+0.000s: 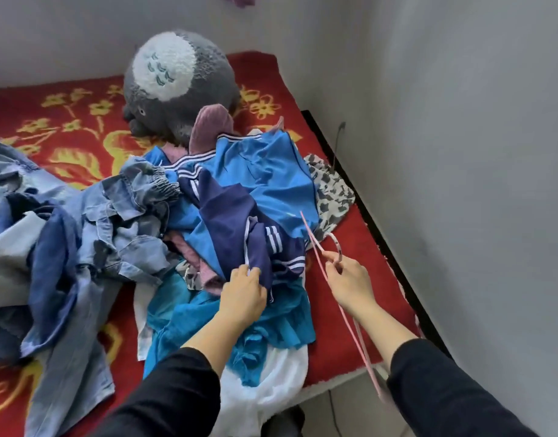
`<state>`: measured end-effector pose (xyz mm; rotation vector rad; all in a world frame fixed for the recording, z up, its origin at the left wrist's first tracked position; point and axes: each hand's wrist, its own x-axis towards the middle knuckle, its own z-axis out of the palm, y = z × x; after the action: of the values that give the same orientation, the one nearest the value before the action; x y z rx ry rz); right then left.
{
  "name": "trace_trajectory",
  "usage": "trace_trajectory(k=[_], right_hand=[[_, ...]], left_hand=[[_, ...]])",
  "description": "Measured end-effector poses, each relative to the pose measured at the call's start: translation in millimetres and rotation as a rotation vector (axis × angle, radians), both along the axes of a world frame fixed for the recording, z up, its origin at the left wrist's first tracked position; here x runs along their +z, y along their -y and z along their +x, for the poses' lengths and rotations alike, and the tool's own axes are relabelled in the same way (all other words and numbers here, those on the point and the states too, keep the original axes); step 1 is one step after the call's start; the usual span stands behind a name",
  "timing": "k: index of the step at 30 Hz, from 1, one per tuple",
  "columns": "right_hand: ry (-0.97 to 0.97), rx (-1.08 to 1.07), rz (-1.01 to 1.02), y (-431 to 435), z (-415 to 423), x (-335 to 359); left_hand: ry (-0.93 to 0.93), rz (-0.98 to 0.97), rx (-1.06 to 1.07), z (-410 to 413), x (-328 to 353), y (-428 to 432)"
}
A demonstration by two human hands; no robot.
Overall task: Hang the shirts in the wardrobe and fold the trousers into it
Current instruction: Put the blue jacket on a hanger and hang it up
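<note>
Fingers (251,272) of the left hand (243,298) are curled down onto a navy garment with white stripes (236,222), and its lower edge is pinched between them. Fingers (331,269) of the right hand (350,285) are closed around the neck of a thin pink hanger (350,323), just below its hook, which curves up above the knuckles. One arm of the hanger is seen running up and away over the clothes, the other down past the right wrist toward the bed edge. Both forearms are covered by black sleeves (445,383).

The navy garment is draped across a bright blue sports top with white stripes (271,175), and both are piled at the middle of a heap of clothes on the bed. Below the left hand, a teal pleated piece (277,323) is laid over white fabric (265,395). A mauve garment (208,127) is seen sticking up at the far end of the heap, and a black-and-white patterned cloth (331,190) pokes out on the right. To the left, crumpled denim clothes (98,222) are spread in a separate mound, touching the blue pile.

Everything is laid on a red bedspread with yellow flowers (66,121). A large grey and white plush toy (176,83) is propped at the far end of the bed, against grey walls (460,152) that meet at the corner.
</note>
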<state>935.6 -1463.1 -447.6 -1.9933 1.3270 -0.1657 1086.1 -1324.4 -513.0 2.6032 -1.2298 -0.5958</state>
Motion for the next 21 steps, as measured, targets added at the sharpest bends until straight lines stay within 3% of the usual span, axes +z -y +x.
trace_trajectory(k=[4, 6, 10, 12, 14, 17, 21], right_hand=[[-0.044, 0.027, 0.005, 62, 10, -42], [-0.047, 0.042, 0.038, 81, 13, -64], [-0.061, 0.089, 0.092, 98, 14, -98], [-0.067, 0.102, 0.124, 101, 14, -106], [-0.068, 0.109, 0.144, 105, 15, -109], [-0.037, 0.112, 0.162, 108, 25, -100], [0.053, 0.138, 0.19, 109, 57, -78]], left_hand=[[0.013, -0.095, -0.186, -5, -31, 69], [-0.015, 0.043, -0.283, -6, -52, 92], [0.126, 0.317, -0.353, 3, -84, 109], [0.103, 0.308, -0.327, 6, -90, 111], [-0.104, 0.075, -0.045, 13, -86, 115], [-0.66, -0.16, 0.477, 47, -51, 121], [-1.091, -0.394, 0.833, 101, 13, 102]])
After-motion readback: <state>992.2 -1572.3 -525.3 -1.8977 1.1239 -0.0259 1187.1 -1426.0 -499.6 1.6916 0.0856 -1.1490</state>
